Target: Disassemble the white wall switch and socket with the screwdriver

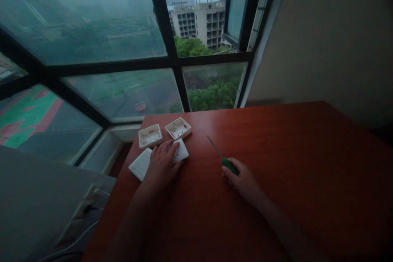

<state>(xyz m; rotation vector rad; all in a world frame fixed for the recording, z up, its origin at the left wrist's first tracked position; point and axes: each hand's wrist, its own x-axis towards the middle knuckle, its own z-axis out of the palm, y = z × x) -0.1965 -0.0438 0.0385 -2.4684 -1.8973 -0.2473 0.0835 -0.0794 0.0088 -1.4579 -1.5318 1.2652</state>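
Observation:
My left hand [164, 159] rests over a white wall plate [182, 152], with its fingers on the top and the thumb at the near edge. A second white wall plate [141, 164] lies on the table, partly covered by the same hand. Just beyond the hand are two open white mounting boxes, the left box [150, 136] and the right box [178, 128], both with their hollow side up. My right hand [241, 176] is closed around the green handle of a screwdriver [229, 166]. Its metal shaft points away and to the left, apart from the plates.
The reddish-brown table [291, 163] reaches far to the right. Dark-framed windows [176, 63] stand behind it, with one pane open. Below the table's left edge, a plug and white cables [81, 231] run along the wall.

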